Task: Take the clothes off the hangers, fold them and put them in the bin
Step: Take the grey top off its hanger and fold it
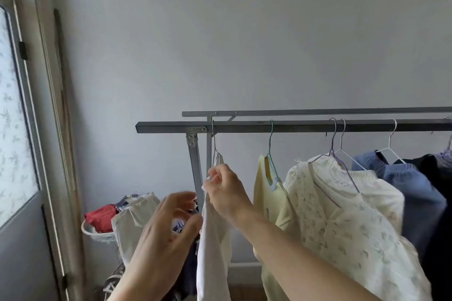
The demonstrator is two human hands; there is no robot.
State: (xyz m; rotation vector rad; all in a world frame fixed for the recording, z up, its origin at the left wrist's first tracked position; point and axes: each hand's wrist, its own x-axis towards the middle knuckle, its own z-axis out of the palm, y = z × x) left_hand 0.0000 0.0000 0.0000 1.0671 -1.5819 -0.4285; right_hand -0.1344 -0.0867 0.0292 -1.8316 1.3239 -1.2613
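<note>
Clothes hang on wire hangers along a dark rail (318, 125) that crosses the right half of the view; a second, paler rail (318, 112) runs just behind it. The white garment (214, 247) is the first from the left end of the rail, on a thin hanger (214, 139), and it hangs beside the rack's grey post (195, 166). To its right come a yellow top (265, 203), a cream floral dress (342, 215), a blue garment (413, 193) and a dark garment (437, 178), close together and partly overlapping. Left of the rail's end the wall is bare, so there is open room on that side. Low at the left stands a white basket (97, 233) with red and pale cloth in it, near the door frame (56, 129).

Small marks show inside the dress's neck, but they are too blurred to read.

The right hand (226, 190) reaches up from the lower right, and its grip is pinched together on the top edge of the white garment, just under the hanger's hook. The left hand (168, 227) is raised just left of the garment, blurred, its fingers loosely curved and apart, holding nothing I can see.
</note>
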